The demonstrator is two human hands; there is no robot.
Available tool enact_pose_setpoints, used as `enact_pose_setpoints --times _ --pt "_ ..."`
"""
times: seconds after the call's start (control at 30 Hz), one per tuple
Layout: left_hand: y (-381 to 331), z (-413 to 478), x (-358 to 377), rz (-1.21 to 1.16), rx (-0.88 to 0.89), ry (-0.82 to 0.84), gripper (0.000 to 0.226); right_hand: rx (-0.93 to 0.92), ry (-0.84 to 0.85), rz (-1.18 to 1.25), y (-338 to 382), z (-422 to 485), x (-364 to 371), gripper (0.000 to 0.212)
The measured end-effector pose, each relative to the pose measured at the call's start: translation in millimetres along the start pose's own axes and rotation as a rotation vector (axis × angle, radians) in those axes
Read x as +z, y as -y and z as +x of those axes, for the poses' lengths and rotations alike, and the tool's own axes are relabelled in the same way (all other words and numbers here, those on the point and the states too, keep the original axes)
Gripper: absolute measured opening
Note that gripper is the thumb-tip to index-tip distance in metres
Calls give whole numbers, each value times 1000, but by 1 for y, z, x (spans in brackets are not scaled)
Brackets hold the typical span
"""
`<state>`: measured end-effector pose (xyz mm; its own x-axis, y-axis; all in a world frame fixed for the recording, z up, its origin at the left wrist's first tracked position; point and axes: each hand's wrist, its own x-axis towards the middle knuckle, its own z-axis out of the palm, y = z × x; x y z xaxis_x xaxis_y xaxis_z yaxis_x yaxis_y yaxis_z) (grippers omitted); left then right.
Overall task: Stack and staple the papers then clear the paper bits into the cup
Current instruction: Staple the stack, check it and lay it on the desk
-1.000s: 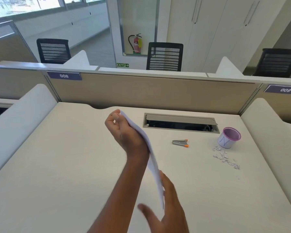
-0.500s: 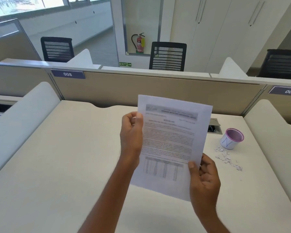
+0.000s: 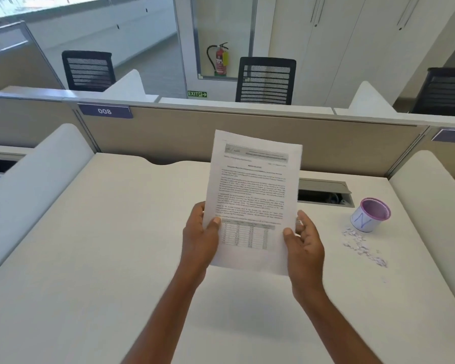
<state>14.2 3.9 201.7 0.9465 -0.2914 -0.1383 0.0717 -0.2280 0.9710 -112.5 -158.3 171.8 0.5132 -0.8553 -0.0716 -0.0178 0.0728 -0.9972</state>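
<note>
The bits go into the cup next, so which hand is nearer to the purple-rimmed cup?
Right. The right hand holds the papers at their right edge, with the cup off to its right; the left hand grips their left edge, farther away.

The white printed papers (image 3: 252, 195) are held upright above the pale desk (image 3: 116, 258) with the printed face toward the camera, showing a grey header band, blocks of text and a small table low down. The left hand (image 3: 199, 240) pinches the lower left edge and the right hand (image 3: 304, 245) the lower right. Well to the right, a small white cup with a purple rim (image 3: 369, 215) and a blue N stands upright on the desk. Small white paper bits (image 3: 360, 245) lie scattered just in front of it.
</note>
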Motion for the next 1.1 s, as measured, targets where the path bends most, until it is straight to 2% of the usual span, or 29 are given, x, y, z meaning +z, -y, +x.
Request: enact_pose_setpoints --times 0.17,0.47,0.8,1.1 --pt "17 29 -8 31 -42 -51 30 127 -19 -80 -29 17 23 39" --pt "61 113 -21 254 -54 -129 64 137 32 -181 -64 57 95 47" --pt "100 200 -38 368 -64 -185 66 204 115 -264 -106 103 170 45" --pt "125 245 -39 390 -96 -171 62 297 170 -332 -138 132 201 43"
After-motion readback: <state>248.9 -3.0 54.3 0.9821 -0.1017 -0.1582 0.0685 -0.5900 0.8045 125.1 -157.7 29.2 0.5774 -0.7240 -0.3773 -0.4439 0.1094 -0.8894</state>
